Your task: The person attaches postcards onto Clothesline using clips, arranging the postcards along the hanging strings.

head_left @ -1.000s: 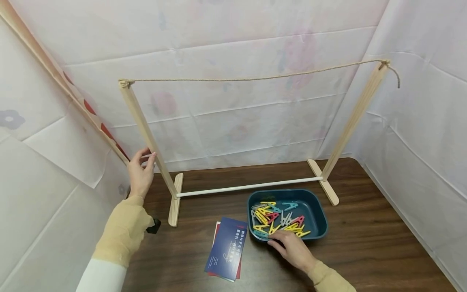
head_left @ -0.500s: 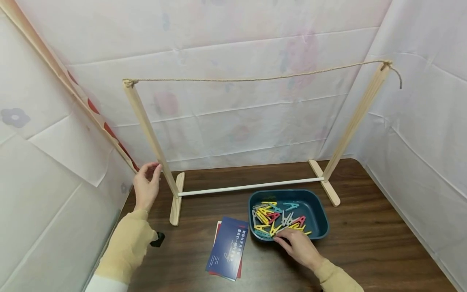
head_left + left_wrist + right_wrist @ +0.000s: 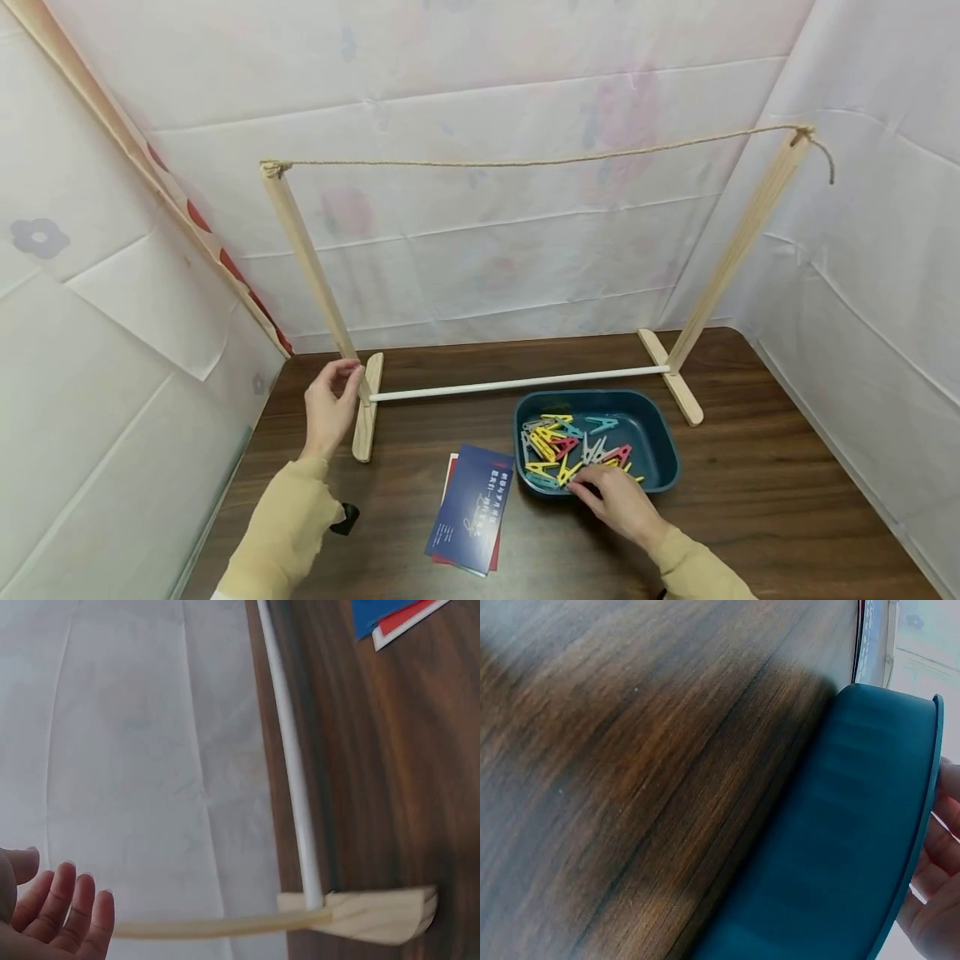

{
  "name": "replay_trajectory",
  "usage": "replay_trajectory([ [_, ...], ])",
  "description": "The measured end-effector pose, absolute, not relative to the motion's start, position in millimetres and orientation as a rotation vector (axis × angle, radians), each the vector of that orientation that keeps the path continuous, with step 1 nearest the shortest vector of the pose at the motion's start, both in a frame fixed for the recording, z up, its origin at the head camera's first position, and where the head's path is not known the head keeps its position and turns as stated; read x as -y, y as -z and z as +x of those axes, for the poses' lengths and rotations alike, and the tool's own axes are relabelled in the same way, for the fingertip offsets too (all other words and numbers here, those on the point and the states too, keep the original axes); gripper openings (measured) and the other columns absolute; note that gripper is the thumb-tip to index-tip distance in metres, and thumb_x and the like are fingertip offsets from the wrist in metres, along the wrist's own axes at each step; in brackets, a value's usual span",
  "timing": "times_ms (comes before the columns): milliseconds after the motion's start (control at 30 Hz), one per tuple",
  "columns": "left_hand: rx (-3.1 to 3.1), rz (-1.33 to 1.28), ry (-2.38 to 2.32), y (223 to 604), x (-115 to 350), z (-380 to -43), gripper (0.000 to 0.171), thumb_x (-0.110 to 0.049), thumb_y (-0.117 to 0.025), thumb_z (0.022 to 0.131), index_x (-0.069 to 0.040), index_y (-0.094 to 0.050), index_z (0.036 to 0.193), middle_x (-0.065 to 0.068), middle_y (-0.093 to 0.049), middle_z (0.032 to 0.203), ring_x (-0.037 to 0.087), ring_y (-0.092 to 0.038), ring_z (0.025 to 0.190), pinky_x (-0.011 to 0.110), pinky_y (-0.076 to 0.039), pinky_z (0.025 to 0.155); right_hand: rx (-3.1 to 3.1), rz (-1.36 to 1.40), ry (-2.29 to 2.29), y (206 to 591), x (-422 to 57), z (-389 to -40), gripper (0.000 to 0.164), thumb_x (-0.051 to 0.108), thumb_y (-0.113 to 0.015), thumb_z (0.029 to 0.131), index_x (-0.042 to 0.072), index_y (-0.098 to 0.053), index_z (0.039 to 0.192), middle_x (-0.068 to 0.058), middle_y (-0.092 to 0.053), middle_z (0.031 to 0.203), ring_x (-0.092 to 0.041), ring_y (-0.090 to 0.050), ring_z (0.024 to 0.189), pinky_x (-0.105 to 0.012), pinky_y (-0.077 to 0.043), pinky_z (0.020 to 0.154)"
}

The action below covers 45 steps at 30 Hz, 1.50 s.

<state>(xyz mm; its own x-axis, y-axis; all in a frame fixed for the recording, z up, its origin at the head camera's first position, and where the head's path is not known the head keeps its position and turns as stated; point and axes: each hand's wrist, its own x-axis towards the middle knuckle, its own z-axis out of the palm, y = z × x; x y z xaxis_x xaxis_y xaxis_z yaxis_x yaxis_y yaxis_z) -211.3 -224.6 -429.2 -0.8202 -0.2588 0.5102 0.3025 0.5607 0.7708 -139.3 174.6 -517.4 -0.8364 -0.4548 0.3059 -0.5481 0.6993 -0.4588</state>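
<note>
My left hand (image 3: 330, 408) is beside the lower part of the left wooden post (image 3: 311, 258) of a rope-strung stand. In the left wrist view its fingers (image 3: 67, 915) are loosely bent, with nothing between them and the thumb. At the near rim of a dark blue-green bin (image 3: 663, 442) is my right hand (image 3: 618, 504), its fingertips over the clothespins there. Whether they pinch one is too small to tell. Yellow, grey, red and teal clothespins (image 3: 551, 442) lie loose in the bin. In the right wrist view the bin's wall (image 3: 832, 825) partly hides the right fingers (image 3: 945, 844).
A twine rope (image 3: 480, 163) runs between the post tops, and a white rod (image 3: 517, 384) joins the stand's feet below. Left of the bin lies a stack of cards, a blue card (image 3: 474, 504) on top. White patterned sheeting (image 3: 487, 275) surrounds the wooden table (image 3: 765, 492).
My left hand has come down along the left post toward its foot. The right hand stays at the bin's near rim. The whole head view shifts slightly.
</note>
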Motion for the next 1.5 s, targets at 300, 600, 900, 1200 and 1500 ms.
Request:
replay_trajectory([
  [300,2.266,-0.099,1.352,451,197,-202,0.015,-0.008,-0.06,0.085,0.001,-0.061,0.097,0.01,-0.063,0.081,0.016,-0.056,0.072,0.017,-0.044,0.055,2.761,0.79,-0.808,516,-176,-142,0.007,0.021,-0.067,0.079,0.015,-0.067,0.076,0.013,-0.059,0.072,0.0,-0.053,0.066,-0.024,-0.048,0.061],
  [600,2.261,-0.111,1.392,466,175,-194,0.013,-0.005,-0.062,0.082,0.002,-0.061,0.093,0.009,-0.062,0.077,0.012,-0.052,0.065,0.02,-0.041,0.053,2.804,0.718,-0.802,516,-181,-144,0.007,0.024,-0.067,0.079,0.017,-0.067,0.077,0.014,-0.059,0.073,0.001,-0.052,0.067,-0.022,-0.046,0.059],
  [900,2.314,-0.126,1.45,480,153,-182,0.012,-0.005,-0.063,0.081,0.0,-0.061,0.092,0.007,-0.063,0.08,0.018,-0.056,0.071,0.023,-0.045,0.055,2.749,0.685,-0.776,518,-188,-149,0.007,0.021,-0.071,0.074,0.022,-0.064,0.073,0.017,-0.056,0.069,0.003,-0.047,0.061,-0.02,-0.042,0.055],
  [1200,2.357,-0.146,1.513,493,132,-173,0.011,-0.006,-0.063,0.081,-0.003,-0.061,0.092,0.005,-0.061,0.08,0.017,-0.056,0.071,0.024,-0.046,0.056,2.79,0.584,-0.763,519,-192,-153,0.012,0.019,-0.074,0.072,0.019,-0.062,0.073,0.012,-0.054,0.07,-0.001,-0.047,0.06,-0.021,-0.041,0.053],
  [1500,2.395,-0.177,1.605,506,110,-160,0.014,-0.008,-0.063,0.082,-0.002,-0.06,0.094,0.005,-0.06,0.081,0.015,-0.055,0.068,0.023,-0.046,0.056,2.812,0.493,-0.744,520,-192,-158,0.022,0.019,-0.076,0.069,0.008,-0.064,0.084,-0.002,-0.058,0.081,-0.015,-0.056,0.075,-0.033,-0.047,0.064],
])
